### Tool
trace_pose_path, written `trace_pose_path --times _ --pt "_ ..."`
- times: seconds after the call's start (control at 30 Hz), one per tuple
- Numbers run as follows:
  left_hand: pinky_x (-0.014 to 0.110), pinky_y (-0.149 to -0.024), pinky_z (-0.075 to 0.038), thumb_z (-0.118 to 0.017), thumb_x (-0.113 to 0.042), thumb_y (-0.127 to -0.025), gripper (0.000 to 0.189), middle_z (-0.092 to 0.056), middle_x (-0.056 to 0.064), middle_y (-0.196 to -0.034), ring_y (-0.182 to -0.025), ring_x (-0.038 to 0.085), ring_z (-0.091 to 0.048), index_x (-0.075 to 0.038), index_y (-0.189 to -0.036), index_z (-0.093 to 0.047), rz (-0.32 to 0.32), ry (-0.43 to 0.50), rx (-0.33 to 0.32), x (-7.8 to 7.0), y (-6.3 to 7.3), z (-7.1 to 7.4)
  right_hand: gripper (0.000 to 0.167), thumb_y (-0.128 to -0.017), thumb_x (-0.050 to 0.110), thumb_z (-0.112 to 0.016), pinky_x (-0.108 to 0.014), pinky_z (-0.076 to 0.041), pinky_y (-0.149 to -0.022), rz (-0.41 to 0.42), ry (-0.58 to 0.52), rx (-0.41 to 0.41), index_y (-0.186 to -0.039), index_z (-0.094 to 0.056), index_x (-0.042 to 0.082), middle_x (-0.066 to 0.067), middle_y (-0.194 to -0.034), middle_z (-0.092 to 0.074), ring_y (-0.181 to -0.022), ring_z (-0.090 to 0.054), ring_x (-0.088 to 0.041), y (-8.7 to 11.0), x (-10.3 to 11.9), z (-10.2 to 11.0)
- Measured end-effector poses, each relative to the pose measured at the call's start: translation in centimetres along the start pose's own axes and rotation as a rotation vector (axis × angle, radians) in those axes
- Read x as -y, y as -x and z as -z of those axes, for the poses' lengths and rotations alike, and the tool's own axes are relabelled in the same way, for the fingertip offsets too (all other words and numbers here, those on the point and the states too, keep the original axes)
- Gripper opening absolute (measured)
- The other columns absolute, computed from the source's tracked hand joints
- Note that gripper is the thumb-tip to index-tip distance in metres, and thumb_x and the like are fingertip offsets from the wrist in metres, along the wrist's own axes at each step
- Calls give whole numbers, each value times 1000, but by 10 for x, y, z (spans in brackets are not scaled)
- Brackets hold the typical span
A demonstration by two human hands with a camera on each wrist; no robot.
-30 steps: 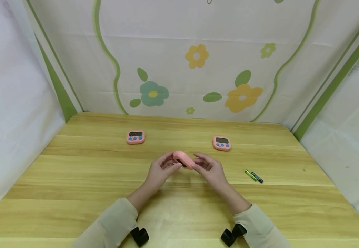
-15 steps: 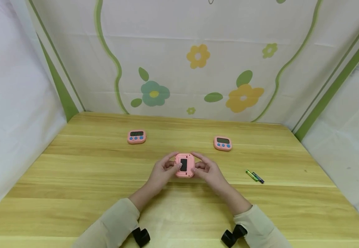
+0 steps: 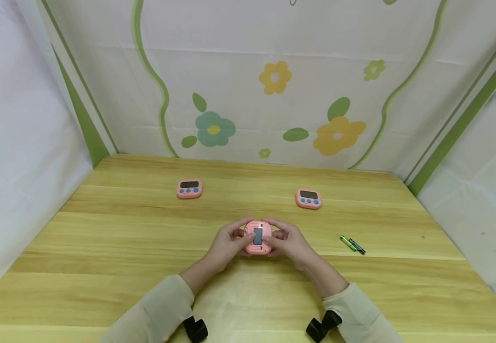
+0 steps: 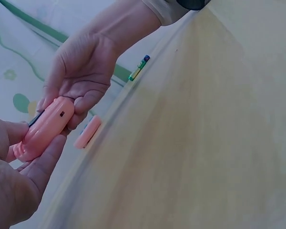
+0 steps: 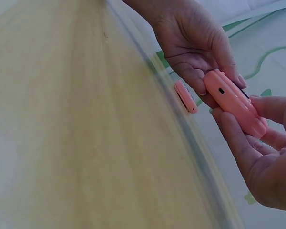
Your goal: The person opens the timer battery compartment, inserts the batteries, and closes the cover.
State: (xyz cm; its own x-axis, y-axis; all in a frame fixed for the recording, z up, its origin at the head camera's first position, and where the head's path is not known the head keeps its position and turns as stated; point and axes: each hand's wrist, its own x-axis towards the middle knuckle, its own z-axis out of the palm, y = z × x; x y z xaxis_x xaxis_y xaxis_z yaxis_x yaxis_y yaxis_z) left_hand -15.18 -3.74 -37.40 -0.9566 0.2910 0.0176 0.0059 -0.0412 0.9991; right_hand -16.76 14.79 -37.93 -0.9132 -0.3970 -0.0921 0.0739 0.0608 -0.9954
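A pink digital timer (image 3: 258, 235) is held in both hands in the middle of the head view, its back with a grey-black rectangular panel facing up. My left hand (image 3: 227, 244) grips its left side, thumb on the back. From the right, my right hand (image 3: 291, 245) pinches the other side, its thumb also on the back beside the panel. The left wrist view shows the timer (image 4: 47, 128) edge-on, with a small dark slot in its side. Both hands' fingertips lie under the timer (image 5: 232, 102) in the right wrist view. Its screen side is hidden.
Two more pink timers with blue buttons lie face up farther back, one at left (image 3: 189, 188) and one at right (image 3: 308, 198). Two small batteries (image 3: 352, 244), green and dark, lie side by side to the right on the wooden table (image 3: 102, 247). Flower-printed cloth (image 3: 239, 95) hangs behind.
The timer has turned from a tilted, edge-on pose to back side up, then come slightly nearer the body. My right thumb has moved in over its back. Batteries and other timers stay put.
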Motion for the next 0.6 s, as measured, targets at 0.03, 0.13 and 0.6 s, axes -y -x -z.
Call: trace_pose_path --times 0.03,0.13,0.6 --pt "36 -59 -52 -54 2 -82 43 -50 13 -81 -63 15 -52 3 -124 -44 5 15 1 3 -1 0 51 -81 4 -59 -40 -52 -62 -10 -7 6 -128 -38 0 -13 -77 -58 -66 -58 -21 0 -1 0" --pt "36 -57 -53 -55 2 -82 44 -51 13 -81 -61 16 -54 3 -124 -43 17 54 -2 15 -6 1 51 -82 4 -57 -41 -51 -62 -32 -35 20 -129 -38 0 -14 -79 -59 -67 -59 -22 1 -2 1" --pt "35 -54 -53 -56 2 -82 43 -49 13 -80 -55 15 -54 4 -123 -44 64 128 -24 27 -9 1 47 -83 0 -52 -39 -52 -63 -91 -75 18 -129 -38 0 -21 -88 -58 -70 -60 -23 0 -5 1"
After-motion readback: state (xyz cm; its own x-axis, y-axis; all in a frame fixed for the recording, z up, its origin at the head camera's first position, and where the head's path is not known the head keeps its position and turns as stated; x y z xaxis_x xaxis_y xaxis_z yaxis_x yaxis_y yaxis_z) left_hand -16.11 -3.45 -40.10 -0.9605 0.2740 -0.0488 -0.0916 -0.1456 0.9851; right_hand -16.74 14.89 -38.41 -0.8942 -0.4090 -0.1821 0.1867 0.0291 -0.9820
